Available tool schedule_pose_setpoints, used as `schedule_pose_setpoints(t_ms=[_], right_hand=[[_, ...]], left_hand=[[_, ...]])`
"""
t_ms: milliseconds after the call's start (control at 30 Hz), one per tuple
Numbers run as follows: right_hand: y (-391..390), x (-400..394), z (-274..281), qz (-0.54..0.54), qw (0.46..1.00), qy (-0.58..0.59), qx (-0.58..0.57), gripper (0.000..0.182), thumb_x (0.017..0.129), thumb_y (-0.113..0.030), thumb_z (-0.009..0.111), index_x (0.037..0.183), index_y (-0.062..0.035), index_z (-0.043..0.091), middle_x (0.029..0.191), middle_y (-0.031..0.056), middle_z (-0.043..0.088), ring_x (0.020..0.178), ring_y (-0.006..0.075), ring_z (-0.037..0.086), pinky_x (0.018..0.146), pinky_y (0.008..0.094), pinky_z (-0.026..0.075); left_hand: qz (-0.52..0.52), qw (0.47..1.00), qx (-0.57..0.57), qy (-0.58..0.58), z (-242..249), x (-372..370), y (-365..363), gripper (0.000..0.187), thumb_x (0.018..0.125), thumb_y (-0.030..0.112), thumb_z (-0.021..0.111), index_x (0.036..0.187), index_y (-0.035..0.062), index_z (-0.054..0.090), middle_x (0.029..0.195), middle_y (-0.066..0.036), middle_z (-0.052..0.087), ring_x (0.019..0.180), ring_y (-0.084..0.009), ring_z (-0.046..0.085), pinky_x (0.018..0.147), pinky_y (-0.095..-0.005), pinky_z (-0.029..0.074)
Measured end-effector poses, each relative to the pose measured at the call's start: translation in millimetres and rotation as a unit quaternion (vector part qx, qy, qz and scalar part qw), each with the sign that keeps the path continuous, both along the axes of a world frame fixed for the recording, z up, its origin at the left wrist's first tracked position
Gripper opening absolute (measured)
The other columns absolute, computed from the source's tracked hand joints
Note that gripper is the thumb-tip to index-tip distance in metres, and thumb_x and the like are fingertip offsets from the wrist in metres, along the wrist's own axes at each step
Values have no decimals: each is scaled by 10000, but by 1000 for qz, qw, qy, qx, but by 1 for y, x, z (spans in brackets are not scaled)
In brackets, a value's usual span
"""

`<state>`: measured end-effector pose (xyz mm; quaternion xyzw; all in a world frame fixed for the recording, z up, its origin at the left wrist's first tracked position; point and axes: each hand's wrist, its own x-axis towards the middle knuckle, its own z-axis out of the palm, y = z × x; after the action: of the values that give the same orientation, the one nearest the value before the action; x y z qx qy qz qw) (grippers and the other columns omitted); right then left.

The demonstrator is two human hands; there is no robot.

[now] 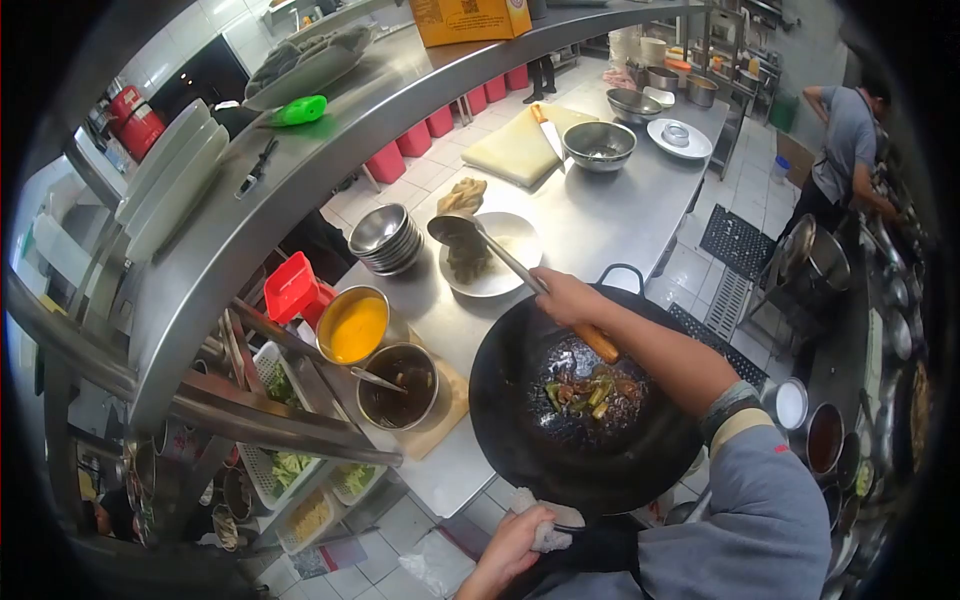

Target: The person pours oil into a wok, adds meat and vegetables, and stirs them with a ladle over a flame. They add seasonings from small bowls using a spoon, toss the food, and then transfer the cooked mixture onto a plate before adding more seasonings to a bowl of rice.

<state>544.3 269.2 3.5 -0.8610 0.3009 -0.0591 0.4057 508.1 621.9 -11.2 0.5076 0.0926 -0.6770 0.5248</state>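
Note:
My right hand [568, 298] is closed around the wooden-handled metal ladle [513, 262]. Its bowl is tilted over a white plate [517, 228], where dark, saucy food [468, 260] lies beneath it. A tan, crinkled piece [462, 196] rests at the plate's far edge. My left hand [515, 548] grips the near handle of the black wok [510, 420] through a folded pale cloth [550, 530]. Inside the wok are glossy sauce and chopped green and brown pieces [597, 392]. The wok is tilted toward the counter's edge, close to the plate.
Left of the wok stand a pot of yellow liquid [358, 330], a pot of dark sauce [398, 387] and stacked metal bowls [386, 240]. Behind are a cutting board [512, 150] with a knife [548, 132] and a metal bowl [600, 147]. A co-worker [850, 135] stands at the right.

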Motion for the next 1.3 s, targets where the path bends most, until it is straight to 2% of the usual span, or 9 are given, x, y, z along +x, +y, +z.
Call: schedule_pose_setpoints(t_ms=[200, 267, 500, 633, 733, 900, 1033, 1233, 1300], right_hand=[[10, -12, -12, 25, 994, -52, -96, 436, 809, -109, 467, 1238, -46, 421, 930, 273, 609, 896, 408, 597, 788, 458, 460], [16, -14, -11, 16, 995, -50, -81, 438, 811, -110, 473, 1241, -48, 420, 944, 274, 606, 901, 403, 600, 789, 455, 460], [30, -15, -7, -23, 997, -53, -44, 471, 820, -133, 524, 1269, -46, 411, 978, 267, 603, 922, 376, 607, 807, 432, 464], [35, -10, -9, -39, 998, -43, -24, 478, 827, -135, 530, 1277, -32, 410, 1014, 261, 599, 950, 374, 600, 818, 418, 463], [42, -20, -19, -76, 984, -162, 22, 483, 857, -111, 526, 1317, -72, 384, 742, 66, 550, 552, 126, 504, 499, 282, 428], [114, -130, 82, -209, 892, -209, 342, 436, 870, -68, 487, 1294, -105, 393, 668, 8, 461, 417, 60, 394, 345, 205, 333], [177, -223, 90, -326, 884, -136, 305, 444, 867, -71, 479, 1295, -107, 366, 663, 4, 453, 395, 69, 392, 331, 215, 335], [228, -243, 66, -447, 844, -36, 295, 393, 888, -87, 468, 1267, -123, 370, 715, 14, 471, 462, 75, 425, 371, 239, 361], [244, -223, 69, -470, 753, -133, 441, 405, 877, -81, 478, 1262, -127, 362, 697, 14, 461, 438, 72, 407, 337, 234, 358]], left_hand=[[13, 1000, -14, 14, -3, 0, -2, 211, 848, 77, 517, 1015, -45, 555, 974, -133, 612, 867, -240, 630, 756, -356, 518], [35, 999, -10, 23, 2, 0, -5, 150, 795, 49, 561, 936, -2, 558, 844, -88, 595, 756, -211, 616, 661, -363, 520], [36, 997, -32, 51, -10, 7, -3, 145, 795, 41, 543, 926, -20, 560, 843, -107, 597, 750, -228, 622, 649, -366, 532], [-15, 998, -56, 34, -17, 17, -6, 219, 842, 63, 490, 1013, -61, 547, 964, -164, 610, 869, -269, 630, 758, -386, 526], [-30, 998, -58, 13, -20, 27, -9, 215, 834, 60, 489, 1005, -58, 546, 953, -166, 610, 850, -268, 632, 734, -384, 531], [-8, 994, -106, -18, -11, 37, -12, 155, 768, -4, 515, 921, -12, 537, 790, -97, 588, 697, -187, 615, 590, -318, 518], [-54, 989, -114, -73, -2, 35, -12, 229, 732, 3, 547, 951, -1, 478, 814, -84, 549, 704, -154, 582, 574, -298, 504], [-60, 960, -167, -217, -5, 13, -31, 283, 750, -33, 476, 1032, -18, 456, 907, -118, 584, 781, -190, 621, 647, -297, 531], [-58, 948, -170, -263, -11, 5, -46, 307, 740, -42, 460, 1044, -11, 426, 906, -106, 575, 785, -177, 615, 629, -292, 521]])
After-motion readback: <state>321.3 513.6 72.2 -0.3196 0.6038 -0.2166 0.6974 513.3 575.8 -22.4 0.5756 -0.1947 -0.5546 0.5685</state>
